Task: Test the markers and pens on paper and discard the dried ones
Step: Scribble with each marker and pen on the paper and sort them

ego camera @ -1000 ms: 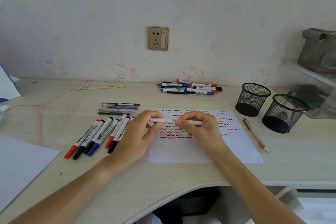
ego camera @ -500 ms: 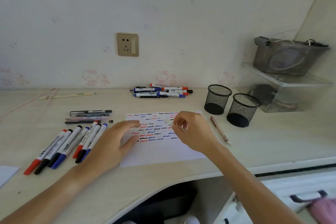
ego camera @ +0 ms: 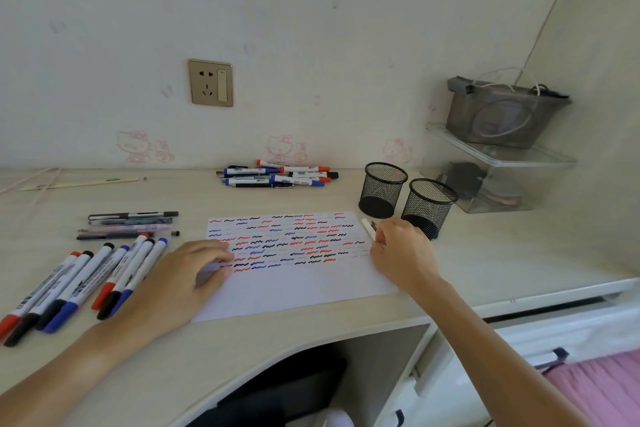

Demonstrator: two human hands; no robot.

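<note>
A white paper sheet [ego camera: 298, 288] covered with red, blue and black squiggles lies in the middle of the desk. My left hand [ego camera: 180, 281] rests flat on its left edge. My right hand [ego camera: 401, 250] grips a white pen [ego camera: 367, 228] at the sheet's right edge, just in front of the mesh cups. A row of capped markers [ego camera: 79, 288] lies left of the sheet, with a few thin pens [ego camera: 128, 224] behind them. Another pile of markers [ego camera: 277, 175] sits by the wall.
Two empty black mesh cups [ego camera: 382, 189] [ego camera: 429, 206] stand right of the sheet. A clear shelf [ego camera: 498, 156] with a grey box is at the far right. A thin stick and pink cord [ego camera: 83, 182] lie at the back left. The desk edge curves inward near me.
My hands came apart: the left dropped onto the paper, the right carried the white pen rightward to the sheet's right edge near the cups. The camera view turned right.
</note>
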